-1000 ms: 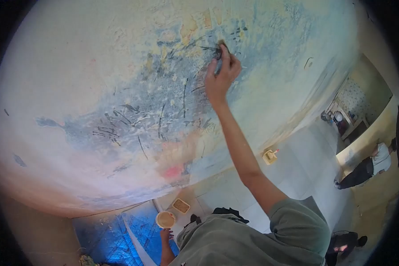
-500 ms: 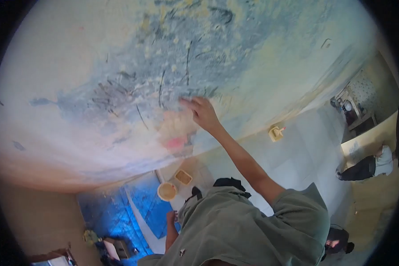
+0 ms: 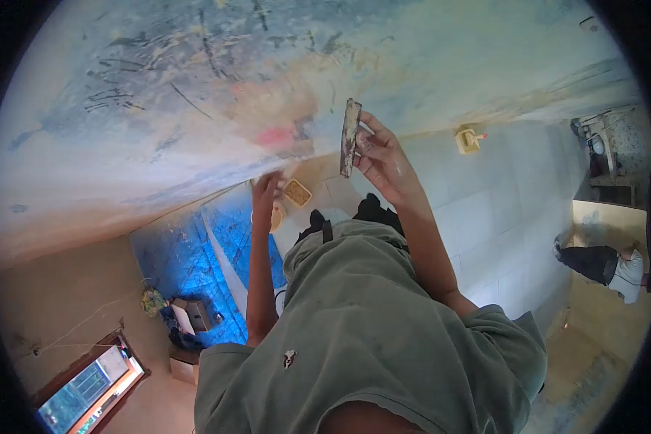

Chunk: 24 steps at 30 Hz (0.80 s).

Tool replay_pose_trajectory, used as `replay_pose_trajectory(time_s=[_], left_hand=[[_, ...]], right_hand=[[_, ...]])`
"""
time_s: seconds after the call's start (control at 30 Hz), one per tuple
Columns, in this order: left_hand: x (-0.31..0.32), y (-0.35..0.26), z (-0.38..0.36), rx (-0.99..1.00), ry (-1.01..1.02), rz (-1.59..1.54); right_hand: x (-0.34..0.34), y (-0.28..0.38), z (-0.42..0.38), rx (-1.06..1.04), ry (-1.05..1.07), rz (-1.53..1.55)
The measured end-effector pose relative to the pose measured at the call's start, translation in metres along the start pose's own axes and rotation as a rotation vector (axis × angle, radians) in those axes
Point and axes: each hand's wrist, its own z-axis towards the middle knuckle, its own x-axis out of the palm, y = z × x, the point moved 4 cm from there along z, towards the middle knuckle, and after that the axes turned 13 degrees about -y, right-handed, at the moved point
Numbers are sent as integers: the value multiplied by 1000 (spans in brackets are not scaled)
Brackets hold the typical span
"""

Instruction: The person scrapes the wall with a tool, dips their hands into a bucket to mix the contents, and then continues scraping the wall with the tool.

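Observation:
My right hand is closed on a putty scraper, a flat, narrow-looking strip crusted with pale residue. The scraper is held upright in front of the wall, apart from the painted surface as far as I can tell. Grey, blue and yellowish patches with dark scratch marks cover that wall, and a pink spot shows low on it. My left hand is raised near the foot of the wall, its fingers smeared by motion. Just beyond it sits a shallow tub of tan material; a round bucket is partly hidden behind the left forearm.
Blue sheeting covers the floor at left, with a cardboard box on it. A yellow container stands on the tiled floor to the right. A person is at the far right. A window is at lower left.
My right hand has come down and back from the wall, and the scraper is now plainly seen in it. My left hand has risen from my side. The view has tilted downward.

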Motion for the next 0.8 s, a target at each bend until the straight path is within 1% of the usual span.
replay_pose_trajectory(time_s=[0.07,0.1,0.13,0.17,0.23,0.27,0.33,0.37,0.43,0.47,0.53,0.57,0.67,0.8], left_hand=[[49,-91,-29,191,91,-91],[73,-126,-48,247,186,-170],[96,-156,-66,303,283,-250],[116,-179,-82,292,292,-236],[151,-216,-118,461,395,-143],[164,-222,-128,452,409,-132],[184,-226,-141,331,358,-137],[195,-229,-148,321,376,-125],[210,-235,-159,395,319,-112],[220,-235,-163,387,333,-106],[235,-238,-170,450,327,-135],[243,-239,-173,446,332,-133],[262,-244,-184,476,298,-109],[270,-248,-190,470,216,-41]], right_hand=[[-3,15,-6,1,-15,-4],[-4,26,-12,0,0,-8],[-6,37,-17,-5,14,-13],[-9,47,-22,-5,0,1],[-14,65,-31,-45,10,29],[-20,75,-37,-49,-5,42],[-31,96,-48,-159,-12,-43],[-38,104,-53,-165,-31,-31],[-51,125,-64,-346,-62,-215],[-58,133,-67,-349,-78,-210],[-69,148,-74,-411,-97,-275],[-74,153,-76,-412,-104,-273],[-85,166,-79,-398,-113,-240],[-91,179,-77,-418,-95,-312]])
